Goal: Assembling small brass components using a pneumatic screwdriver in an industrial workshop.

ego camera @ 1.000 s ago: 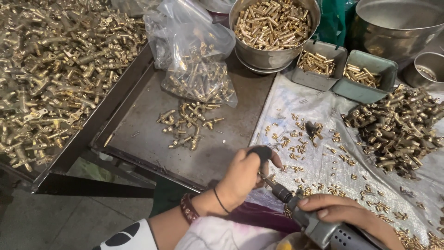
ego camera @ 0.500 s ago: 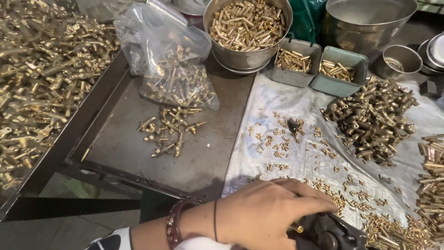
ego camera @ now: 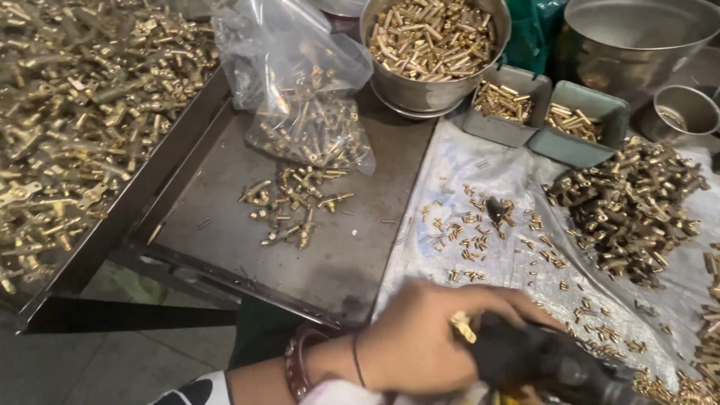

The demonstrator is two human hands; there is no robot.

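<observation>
Just a small brass fitting [ego camera: 463, 327]

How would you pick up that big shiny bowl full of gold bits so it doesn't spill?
Grip the steel bowl by its rolled rim, one hand on each side, coming down from above. It stands upright and is heaped with brass pieces, so it probably is heavy. The left side is crowded by the plastic bag; the grey trays sit close on the right.

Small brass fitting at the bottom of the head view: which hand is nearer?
Left. The left hand pinches the brass fitting in its fingers, against the dark power tool. The right hand is hidden beneath.
</observation>
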